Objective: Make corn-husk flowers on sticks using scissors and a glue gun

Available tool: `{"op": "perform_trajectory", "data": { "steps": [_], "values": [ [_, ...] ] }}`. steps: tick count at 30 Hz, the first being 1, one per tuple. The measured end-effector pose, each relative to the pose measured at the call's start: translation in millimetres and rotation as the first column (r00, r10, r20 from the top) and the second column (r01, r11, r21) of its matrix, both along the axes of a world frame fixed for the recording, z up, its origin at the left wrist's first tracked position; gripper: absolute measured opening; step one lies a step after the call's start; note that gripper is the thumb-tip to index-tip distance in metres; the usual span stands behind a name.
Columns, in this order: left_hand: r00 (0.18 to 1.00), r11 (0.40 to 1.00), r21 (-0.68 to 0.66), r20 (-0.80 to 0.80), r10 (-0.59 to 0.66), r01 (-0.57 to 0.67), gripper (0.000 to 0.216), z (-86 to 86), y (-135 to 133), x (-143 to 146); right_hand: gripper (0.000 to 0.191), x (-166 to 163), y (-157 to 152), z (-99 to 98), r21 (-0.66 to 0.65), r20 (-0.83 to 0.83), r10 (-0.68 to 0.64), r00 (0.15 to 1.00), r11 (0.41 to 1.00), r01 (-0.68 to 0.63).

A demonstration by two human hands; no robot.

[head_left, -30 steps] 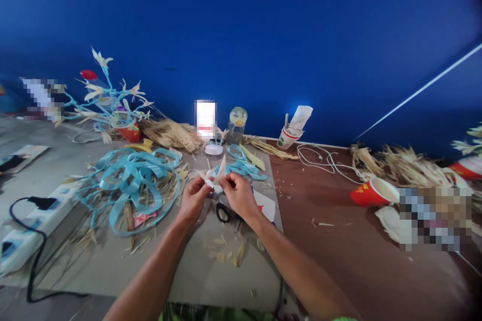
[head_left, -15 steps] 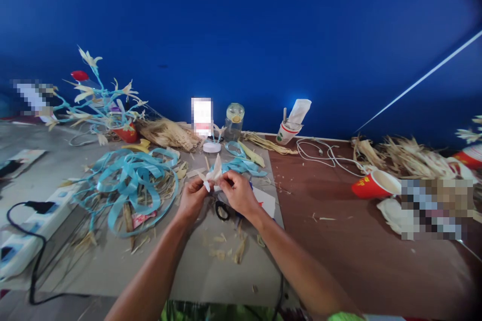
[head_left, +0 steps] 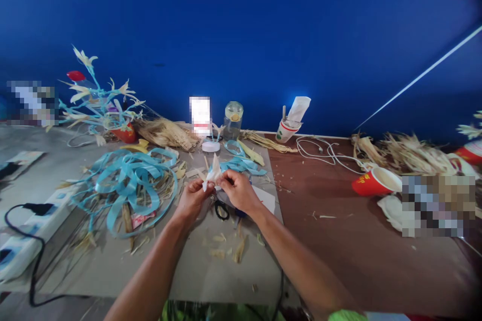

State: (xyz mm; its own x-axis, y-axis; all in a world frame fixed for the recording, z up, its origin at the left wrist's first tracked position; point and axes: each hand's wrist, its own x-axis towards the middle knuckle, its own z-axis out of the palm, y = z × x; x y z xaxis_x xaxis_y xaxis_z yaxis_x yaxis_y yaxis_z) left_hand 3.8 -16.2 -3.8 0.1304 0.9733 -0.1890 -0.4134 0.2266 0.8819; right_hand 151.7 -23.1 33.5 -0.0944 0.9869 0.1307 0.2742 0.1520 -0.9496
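Note:
Between my two hands is a small pale flower of corn husk (head_left: 214,170), its petals pointing up and to the left. My left hand (head_left: 192,197) pinches it low on the left side. The fingertips of my right hand (head_left: 238,189) are closed on its right side, partly hiding it. Just below the hands lie black scissor handles (head_left: 222,210), the rest of the tool hidden. Behind the flower is a heap of light blue ribbon (head_left: 243,165).
On the left lie a big tangle of blue ribbon (head_left: 130,180), a power strip (head_left: 33,230) and a branching husk-flower plant (head_left: 94,95). A glass jar (head_left: 233,120) and a lit phone (head_left: 201,115) stand at the back. A red paper cup (head_left: 371,182) lies tipped on the right.
The flower's left petals have drawn closer together and its tip leans slightly left. Both hands stay in nearly the same place, still pinching it.

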Motion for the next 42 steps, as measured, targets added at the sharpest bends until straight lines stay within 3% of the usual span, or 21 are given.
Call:
{"op": "perform_trajectory", "data": {
  "steps": [9, 15, 21, 24, 27, 31, 38, 42],
  "values": [
    [0.997, 0.997, -0.013, 0.038, -0.071, 0.072, 0.022, -4.4, -2, -3, 0.019, 8, 1, 5.9, 0.064, 0.176, 0.107, 0.979, 0.991, -0.119],
    [0.990, 0.988, 0.051, 0.008, -0.144, 0.144, 0.020, -13.3, -1, -5, 0.023, 14, -1, 15.1, 0.166, 0.398, 0.091, 0.913, 0.972, -0.169],
    [0.985, 0.983, 0.064, 0.002, -0.175, 0.175, 0.020, -8.9, -3, -5, 0.021, 15, 0, 14.2, 0.167, 0.454, 0.107, 0.884, 0.965, -0.203],
    [0.977, 0.982, 0.043, 0.100, -0.187, 0.184, 0.022, 1.7, -4, -6, 0.016, 22, 3, 11.9, 0.204, 0.488, 0.007, 0.873, 0.971, -0.122],
    [0.979, 0.991, 0.058, 0.160, -0.124, 0.117, 0.023, 9.8, -2, -8, 0.015, 34, 7, 13.4, 0.221, 0.440, -0.121, 0.890, 0.975, 0.023],
    [0.990, 0.999, 0.000, 0.135, -0.048, 0.048, 0.023, 13.0, 1, -7, 0.020, 49, 13, 17.0, 0.187, 0.368, -0.208, 0.906, 0.971, 0.148],
    [0.998, 0.998, 0.048, 0.051, -0.029, 0.027, 0.026, 14.1, 0, -3, 0.027, 72, 24, 11.9, 0.116, 0.413, -0.395, 0.821, 0.917, 0.383],
    [0.999, 0.996, 0.089, -0.035, 0.017, -0.014, 0.024, 4.6, 2, -3, 0.031, 72, 25, 11.7, 0.101, 0.410, -0.414, 0.813, 0.906, 0.410]
  ]
}}
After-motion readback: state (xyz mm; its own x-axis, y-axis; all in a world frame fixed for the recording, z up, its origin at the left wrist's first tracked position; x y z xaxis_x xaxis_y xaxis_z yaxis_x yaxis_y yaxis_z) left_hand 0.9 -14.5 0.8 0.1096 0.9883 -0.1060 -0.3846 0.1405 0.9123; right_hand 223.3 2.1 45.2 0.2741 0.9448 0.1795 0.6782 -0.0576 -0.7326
